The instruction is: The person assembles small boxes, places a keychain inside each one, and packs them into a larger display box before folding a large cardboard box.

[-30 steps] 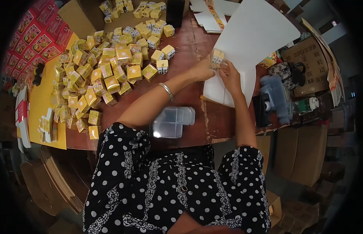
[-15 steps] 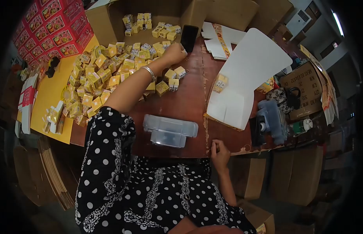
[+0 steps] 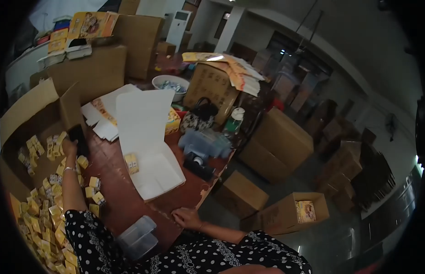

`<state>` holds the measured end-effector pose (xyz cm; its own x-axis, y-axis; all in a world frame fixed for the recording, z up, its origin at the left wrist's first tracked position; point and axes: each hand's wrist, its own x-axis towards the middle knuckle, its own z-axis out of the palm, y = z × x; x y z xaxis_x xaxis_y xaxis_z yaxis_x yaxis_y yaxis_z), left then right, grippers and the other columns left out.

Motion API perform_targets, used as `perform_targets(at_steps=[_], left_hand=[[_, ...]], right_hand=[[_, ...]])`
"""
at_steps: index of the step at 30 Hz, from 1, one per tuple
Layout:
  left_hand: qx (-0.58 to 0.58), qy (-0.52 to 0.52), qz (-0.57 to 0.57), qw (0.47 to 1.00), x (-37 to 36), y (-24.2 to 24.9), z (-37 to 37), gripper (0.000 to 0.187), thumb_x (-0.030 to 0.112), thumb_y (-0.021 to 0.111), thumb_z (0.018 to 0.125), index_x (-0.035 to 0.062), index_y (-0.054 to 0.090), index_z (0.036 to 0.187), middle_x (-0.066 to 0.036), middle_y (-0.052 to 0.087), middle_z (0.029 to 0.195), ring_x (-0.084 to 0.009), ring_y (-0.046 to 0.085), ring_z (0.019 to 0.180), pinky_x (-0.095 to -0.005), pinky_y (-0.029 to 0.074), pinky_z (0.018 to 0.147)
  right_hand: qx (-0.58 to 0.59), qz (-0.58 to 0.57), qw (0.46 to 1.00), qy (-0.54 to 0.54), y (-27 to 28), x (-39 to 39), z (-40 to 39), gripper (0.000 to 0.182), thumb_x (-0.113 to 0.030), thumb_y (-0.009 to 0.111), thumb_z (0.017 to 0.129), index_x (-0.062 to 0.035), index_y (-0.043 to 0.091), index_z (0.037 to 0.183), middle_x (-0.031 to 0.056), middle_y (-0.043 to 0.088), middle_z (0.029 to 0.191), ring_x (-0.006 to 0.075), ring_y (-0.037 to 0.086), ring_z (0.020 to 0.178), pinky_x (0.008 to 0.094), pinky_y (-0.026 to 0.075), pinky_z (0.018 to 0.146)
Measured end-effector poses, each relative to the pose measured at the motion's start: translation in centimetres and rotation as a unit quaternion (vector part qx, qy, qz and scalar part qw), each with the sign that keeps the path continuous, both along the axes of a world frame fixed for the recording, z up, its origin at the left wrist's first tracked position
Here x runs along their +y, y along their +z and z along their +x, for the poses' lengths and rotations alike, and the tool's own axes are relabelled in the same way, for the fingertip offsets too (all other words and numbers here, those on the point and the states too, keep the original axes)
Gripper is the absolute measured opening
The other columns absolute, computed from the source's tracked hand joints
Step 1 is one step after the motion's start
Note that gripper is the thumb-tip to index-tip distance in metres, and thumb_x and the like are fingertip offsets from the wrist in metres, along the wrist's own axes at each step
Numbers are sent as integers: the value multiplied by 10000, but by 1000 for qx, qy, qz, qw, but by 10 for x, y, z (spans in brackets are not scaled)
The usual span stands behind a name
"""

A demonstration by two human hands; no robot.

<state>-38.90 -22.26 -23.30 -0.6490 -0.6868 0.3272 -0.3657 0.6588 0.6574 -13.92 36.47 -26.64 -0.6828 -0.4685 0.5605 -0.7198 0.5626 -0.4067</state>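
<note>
My left hand [image 3: 70,147], with a bracelet at its wrist, reaches to the mouth of a cardboard carton. Its fingers close at a small yellow box [image 3: 62,137] at the edge of a cluster; the fingertips are partly hidden. A dark phone [image 3: 78,139] stands right beside this hand. More yellow boxes [image 3: 48,214] lie heaped along my forearm. My right hand [image 3: 187,218] rests on the table's front edge, fingers loosely spread, holding nothing. Between my arms lies a clear plastic tray [image 3: 137,237]. An unfolded white box [image 3: 153,173] holds a pair of yellow boxes [image 3: 131,163].
The cardboard carton [image 3: 32,109] stands at the back left of the red-brown table [image 3: 107,160]. Flat white card pieces [image 3: 102,114], a white bowl [image 3: 171,85], a patterned bag [image 3: 198,116] and blue clear plastic pieces [image 3: 205,142] lie farther back. Cartons [image 3: 276,148] stand on the floor at right.
The view has swung to the right. My left hand has moved from beside the phone to the box cluster in the carton. My right hand has unfolded onto the table edge.
</note>
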Motion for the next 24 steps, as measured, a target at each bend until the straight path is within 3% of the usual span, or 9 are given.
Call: perform_targets(at_steps=[6, 8, 9, 11, 15, 17, 21, 23, 24], left_hand=[[66, -41, 56, 995, 38, 42, 28, 394, 36, 741, 826, -31, 658, 1205, -248, 711, 1122, -409, 680, 1046, -448, 507, 889], [224, -137, 53, 963, 49, 67, 36, 246, 76, 758, 848, -81, 622, 979, -229, 684, 886, -362, 678, 850, -425, 506, 768], [228, -137, 53, 963, 52, 81, 38, 246, 76, 758, 848, -81, 622, 979, -229, 684, 886, -362, 678, 850, -425, 506, 768], [204, -200, 45, 957, 55, 113, 37, 190, 43, 728, 871, -45, 606, 987, -117, 612, 801, -208, 598, 747, -330, 478, 731], [279, -291, 47, 914, 67, 162, 38, 150, 72, 684, 930, -18, 603, 1018, -19, 554, 810, -101, 497, 747, -267, 440, 724], [315, -385, 164, 852, 84, 191, 45, 168, 142, 613, 1002, -3, 632, 1085, 31, 602, 885, -65, 534, 798, -246, 448, 761], [322, -358, 274, 833, 134, 243, 53, 293, 237, 530, 1060, -6, 659, 1161, 38, 647, 925, -49, 590, 843, -237, 476, 799], [301, -369, 295, 828, 124, 247, 26, 302, 252, 523, 1065, 1, 665, 1153, 39, 646, 918, -46, 591, 829, -236, 479, 786], [290, -376, 313, 822, 118, 252, 13, 311, 266, 516, 1071, 7, 671, 1145, 41, 645, 912, -42, 592, 814, -234, 483, 772]], right_hand=[[-28, 2, 1000, -1, -3, -7, 3, 92, -123, 651, 920, -82, 688, 993, 101, 674, 796, 281, 683, 707, 376, 535, 616], [-12, -8, 1000, 5, -4, -10, 4, 85, -122, 647, 921, -80, 682, 987, 103, 676, 798, 273, 685, 709, 375, 534, 619], [-8, -7, 1000, 5, -5, -10, 5, 85, -122, 647, 921, -80, 682, 987, 103, 676, 798, 273, 685, 709, 375, 534, 619], [-10, -15, 1000, 4, -5, -11, 5, 81, -124, 649, 921, -79, 679, 980, 103, 677, 797, 273, 684, 707, 379, 534, 624], [-58, 5, 998, 11, -12, -5, 3, 86, -129, 653, 918, -85, 684, 984, 96, 676, 804, 275, 684, 725, 381, 536, 641], [-65, -8, 996, 53, -12, -1, -1, 110, -134, 656, 916, -93, 687, 1014, 87, 677, 842, 266, 684, 773, 370, 538, 662], [-110, 20, 983, 146, -27, 14, -15, 170, -150, 667, 916, -107, 682, 1080, 89, 677, 929, 257, 681, 861, 357, 538, 700], [-347, 242, 871, 250, -22, 15, -25, 268, -233, 668, 933, -138, 661, 1184, 110, 660, 1153, 148, 615, 1124, 375, 445, 969], [-344, 240, 872, 251, -2, 97, -5, 268, -233, 668, 933, -138, 661, 1184, 110, 660, 1153, 148, 615, 1124, 375, 445, 969]])
